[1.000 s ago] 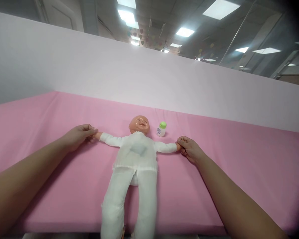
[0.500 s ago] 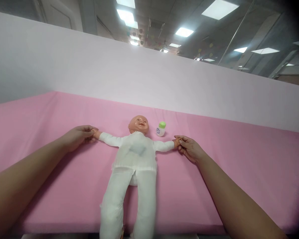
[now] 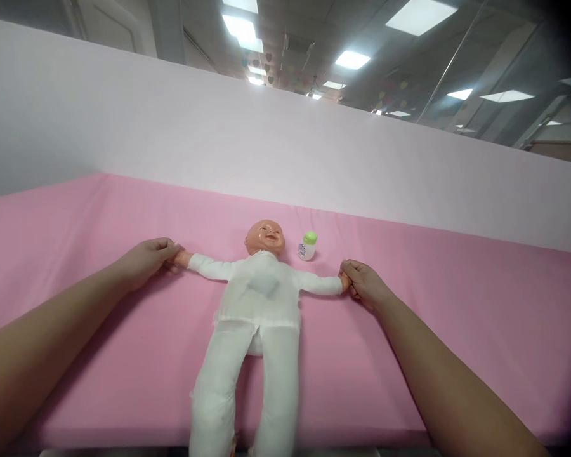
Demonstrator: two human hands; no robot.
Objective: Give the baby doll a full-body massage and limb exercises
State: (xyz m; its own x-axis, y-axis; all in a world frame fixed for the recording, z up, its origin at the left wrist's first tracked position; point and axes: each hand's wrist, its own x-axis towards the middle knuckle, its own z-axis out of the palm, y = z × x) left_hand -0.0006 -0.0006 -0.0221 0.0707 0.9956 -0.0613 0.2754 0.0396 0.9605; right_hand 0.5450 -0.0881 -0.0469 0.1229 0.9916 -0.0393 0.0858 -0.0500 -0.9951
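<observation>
A baby doll (image 3: pixel 259 292) with a white cloth body and a shiny plastic head lies on its back, arms stretched out to both sides. My left hand (image 3: pixel 153 259) is closed on the doll's hand at the left. At the right, my right hand (image 3: pixel 364 282) pinches the doll's other hand between thumb and fingers. Both cloth arms are drawn out nearly straight. The doll's legs point toward me, and its feet are partly cut off by the frame's lower edge. Beside its head stands a small bottle (image 3: pixel 307 247) with a green cap.
The doll lies on a pink padded surface (image 3: pixel 137 355), whose front edge runs along the bottom of the view. Behind it rises a white wall (image 3: pixel 266 152). Above that, a glass pane (image 3: pixel 304 57) shows ceiling lights.
My right hand has shifted its grip slightly, and the doll's arm on that side now reaches further out to the right. My left hand has moved only slightly.
</observation>
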